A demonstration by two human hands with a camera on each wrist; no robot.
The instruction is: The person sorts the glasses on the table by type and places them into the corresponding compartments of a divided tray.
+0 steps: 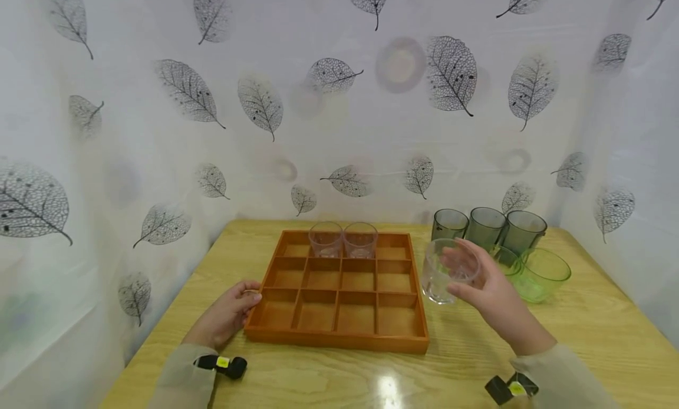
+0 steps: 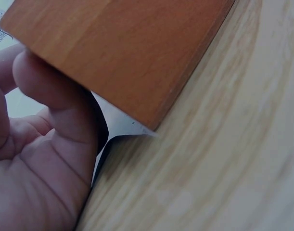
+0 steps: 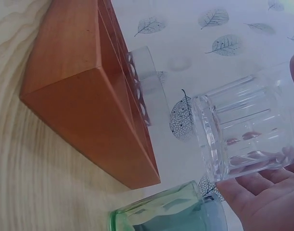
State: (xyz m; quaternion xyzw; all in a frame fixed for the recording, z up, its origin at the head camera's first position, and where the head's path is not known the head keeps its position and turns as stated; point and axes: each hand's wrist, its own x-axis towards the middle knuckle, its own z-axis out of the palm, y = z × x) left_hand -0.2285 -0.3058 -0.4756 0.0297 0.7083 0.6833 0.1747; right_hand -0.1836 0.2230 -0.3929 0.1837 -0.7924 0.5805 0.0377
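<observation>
My right hand point(image 1: 495, 300) grips a clear cup point(image 1: 442, 282) between thumb and fingers, held up just to the right of a wooden compartment tray point(image 1: 339, 338). In the right wrist view the clear cup point(image 3: 252, 130) is tipped sideways in the picture, with fingers along one side and a thumb tip on the other. At the tray's left edge, my left hand point(image 1: 225, 315) holds the side with bent fingers. The left wrist view shows thumb and fingers against the tray's wall point(image 2: 118, 53). Two clear cups point(image 1: 326, 241) point(image 1: 361, 242) stand side by side in the tray's back row.
Behind my right hand stand several dark grey glasses point(image 1: 486, 226). Green transparent cups or bowls point(image 1: 543, 276) stand in front of them, partly hidden by the hand. All rest on a light wood table point(image 1: 297, 379), with a leaf-patterned curtain point(image 1: 339, 126) behind.
</observation>
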